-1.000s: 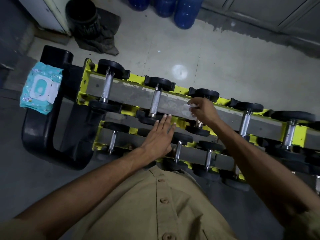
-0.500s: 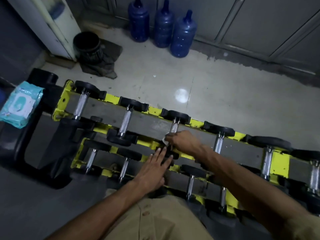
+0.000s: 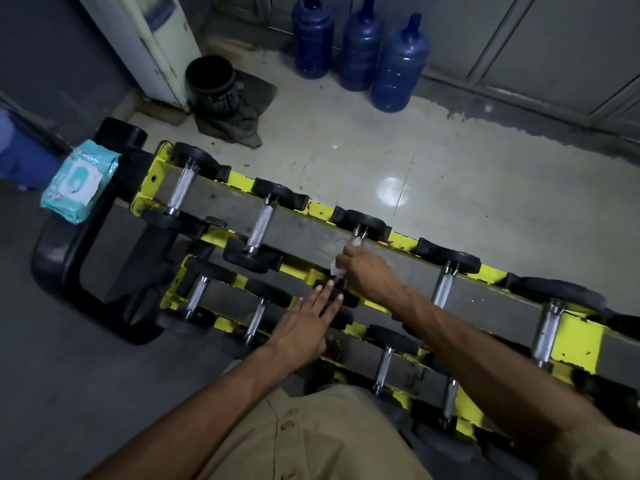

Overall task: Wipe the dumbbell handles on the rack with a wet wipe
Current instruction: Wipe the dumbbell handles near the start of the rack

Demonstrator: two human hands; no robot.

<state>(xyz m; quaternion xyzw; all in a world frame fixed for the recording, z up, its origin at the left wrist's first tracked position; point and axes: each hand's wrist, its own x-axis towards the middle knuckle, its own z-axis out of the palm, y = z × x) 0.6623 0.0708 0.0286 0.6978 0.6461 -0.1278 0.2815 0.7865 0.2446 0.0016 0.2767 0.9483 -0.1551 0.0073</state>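
A yellow tiered rack [image 3: 239, 180] runs diagonally across the floor with several black-ended dumbbells whose metal handles cross its grey shelves. My right hand [image 3: 369, 273] grips the handle of the third dumbbell [image 3: 363, 221] on the top tier through a white wet wipe [image 3: 336, 269], which pokes out below the fingers. Only the handle's top end shows above the hand. My left hand [image 3: 304, 327] lies flat with straight fingers on the black end of a middle-tier dumbbell, just below the right hand.
A teal pack of wet wipes [image 3: 78, 181] rests on the black frame [image 3: 59, 271] at the rack's left end. Behind the rack on the pale floor stand a black bin [image 3: 211, 83] on a rag and three blue water jugs [image 3: 360, 50].
My right hand slid with the wipe down the third top-tier handle toward me. The left hand kept its place on the lower dumbbell. The camera tilted up, showing more floor.
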